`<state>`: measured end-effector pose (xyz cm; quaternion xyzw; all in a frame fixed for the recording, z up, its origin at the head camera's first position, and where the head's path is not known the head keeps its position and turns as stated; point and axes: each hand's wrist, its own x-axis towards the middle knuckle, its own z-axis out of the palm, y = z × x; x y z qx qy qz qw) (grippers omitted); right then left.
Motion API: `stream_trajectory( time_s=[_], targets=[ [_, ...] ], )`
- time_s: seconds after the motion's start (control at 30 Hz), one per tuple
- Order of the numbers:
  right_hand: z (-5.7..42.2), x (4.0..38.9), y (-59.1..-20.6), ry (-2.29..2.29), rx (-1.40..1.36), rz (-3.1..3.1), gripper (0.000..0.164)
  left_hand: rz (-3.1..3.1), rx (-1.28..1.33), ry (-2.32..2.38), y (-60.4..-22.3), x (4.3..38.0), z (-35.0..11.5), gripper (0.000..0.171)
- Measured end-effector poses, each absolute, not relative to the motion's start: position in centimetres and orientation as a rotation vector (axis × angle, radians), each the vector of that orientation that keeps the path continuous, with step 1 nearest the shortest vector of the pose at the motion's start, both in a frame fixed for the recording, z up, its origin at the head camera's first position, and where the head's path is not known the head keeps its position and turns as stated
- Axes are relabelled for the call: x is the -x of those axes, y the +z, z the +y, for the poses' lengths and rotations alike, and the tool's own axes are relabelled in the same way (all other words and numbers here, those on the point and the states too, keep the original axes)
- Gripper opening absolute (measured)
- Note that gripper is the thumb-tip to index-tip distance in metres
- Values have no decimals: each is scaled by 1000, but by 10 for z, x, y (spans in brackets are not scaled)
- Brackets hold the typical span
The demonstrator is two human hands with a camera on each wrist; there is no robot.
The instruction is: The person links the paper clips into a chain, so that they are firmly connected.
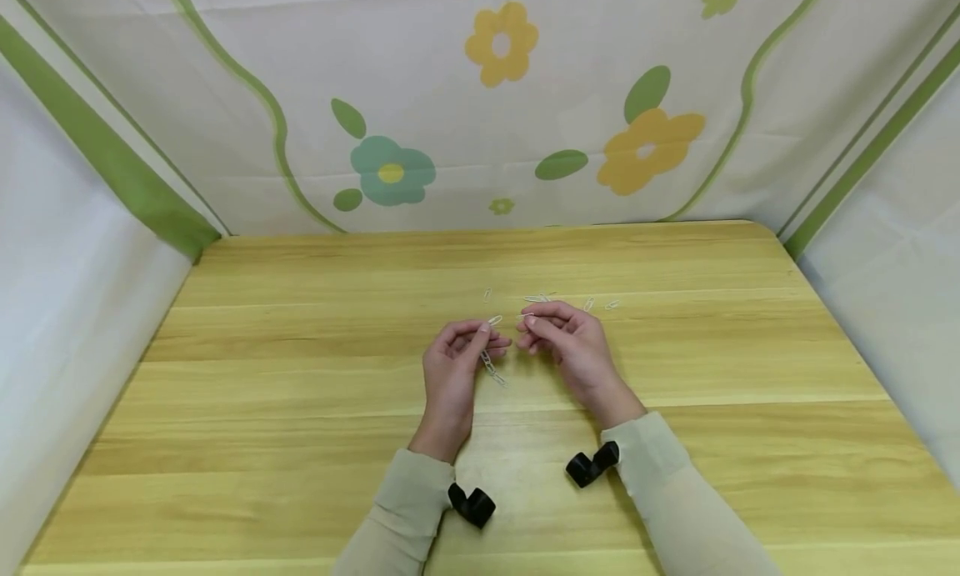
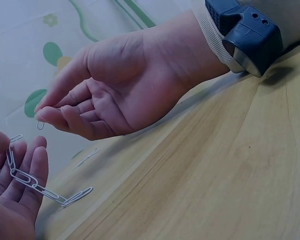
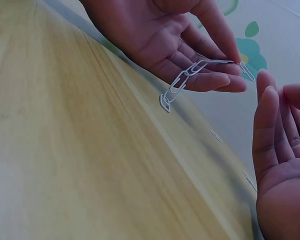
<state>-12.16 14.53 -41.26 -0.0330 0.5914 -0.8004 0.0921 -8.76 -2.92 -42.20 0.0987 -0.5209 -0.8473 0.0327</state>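
Note:
My left hand (image 1: 454,372) pinches the top of a chain of white paper clips (image 2: 34,184) between thumb and forefinger. Several linked clips dangle below those fingers, and the end of one clip pokes out past the fingertips, as the right wrist view shows. Across a small gap, my right hand (image 1: 573,351) pinches a single paper clip (image 2: 40,124) at its fingertips, with one looped end sticking out. Both hands are raised above the wooden table (image 1: 300,426), fingertips facing each other.
Beyond the hands, loose paper clips lie on the table: one clip (image 1: 487,294) on the left, a small cluster (image 1: 537,298) in the middle, and clips (image 1: 612,305) at the right. A white curtain (image 1: 465,126) with printed flowers stands behind the table. Each wrist wears a black camera.

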Motion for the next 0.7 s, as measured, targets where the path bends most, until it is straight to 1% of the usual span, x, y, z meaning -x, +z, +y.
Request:
stream_trajectory(
  time_s=[0.2,0.5,0.7],
  targets=[
    [145,122,-413,-2362,77,1781,14,-1610,-309,-2608,-422,87,-30,13],
    [146,121,-416,-2357,65,1849,19,-1626,-303,-2606,-423,85,-31,14],
    [146,122,-416,-2381,72,1850,16,-1625,-305,-2607,-422,86,-30,14]
  ],
)
